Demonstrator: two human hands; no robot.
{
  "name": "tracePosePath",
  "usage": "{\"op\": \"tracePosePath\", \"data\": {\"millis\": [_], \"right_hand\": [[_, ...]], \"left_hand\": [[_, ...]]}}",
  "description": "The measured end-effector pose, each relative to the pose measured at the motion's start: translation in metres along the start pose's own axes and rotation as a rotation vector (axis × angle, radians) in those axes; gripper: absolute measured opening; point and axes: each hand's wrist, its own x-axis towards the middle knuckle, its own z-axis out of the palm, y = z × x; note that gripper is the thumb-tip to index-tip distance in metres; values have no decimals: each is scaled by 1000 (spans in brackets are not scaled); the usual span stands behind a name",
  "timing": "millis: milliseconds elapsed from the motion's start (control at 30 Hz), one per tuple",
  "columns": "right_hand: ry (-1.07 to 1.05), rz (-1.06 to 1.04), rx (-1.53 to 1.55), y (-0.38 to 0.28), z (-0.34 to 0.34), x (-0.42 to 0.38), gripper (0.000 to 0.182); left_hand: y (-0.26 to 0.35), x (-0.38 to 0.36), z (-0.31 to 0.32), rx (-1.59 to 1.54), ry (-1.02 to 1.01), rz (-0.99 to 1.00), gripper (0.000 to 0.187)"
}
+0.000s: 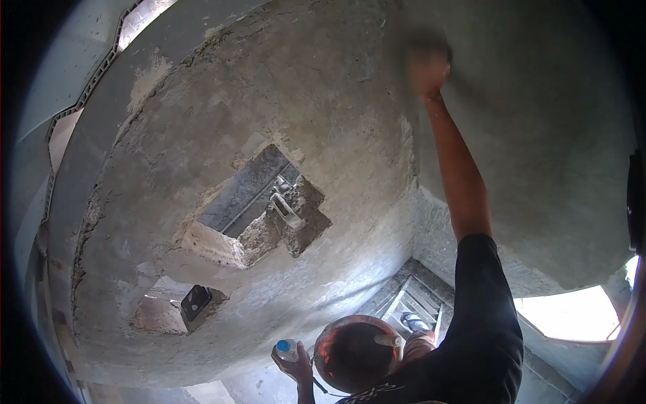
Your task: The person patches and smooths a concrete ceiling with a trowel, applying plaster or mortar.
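Observation:
My right hand is raised high against the grey plastered wall, its arm stretched up in a dark sleeve. Motion smears the fingers, and a dark shape lies under and around them; I cannot tell what it is. Low in the view, my left hand is closed around a clear plastic bottle with a blue cap. Just right of that hand stands a round bucket, dark inside with orange-red marks around its rim.
A rough-edged opening in the wall at left shows a pale metal bracket. Inside the smaller hole below it leans a dark phone-like object. A pale metal frame lies near the corner. Corrugated panel edges run along the left.

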Motion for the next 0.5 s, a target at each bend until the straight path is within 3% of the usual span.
{"op": "tracePosePath", "data": {"millis": [33,100,233,300,400,500], "right_hand": [[0,0,1,-5,2,8,36],[140,-328,46,-14,6,24,37],[126,-382,-46,-12,17,31,39],[-117,-119,-232,-16,3,17,40],[-80,46,-199,-13,-8,5,40],[-2,46,-105,-23,-13,12,38]], "left_hand": [[3,0,0,-5,3,-4,50],[6,0,-4,-4,4,-8,51],[4,-1,-3,28,29,12,51],[2,-2,-2,26,34,8,51],[2,-2,-2,26,34,19,50],[0,0,-5,40,-9,5,57]]}}
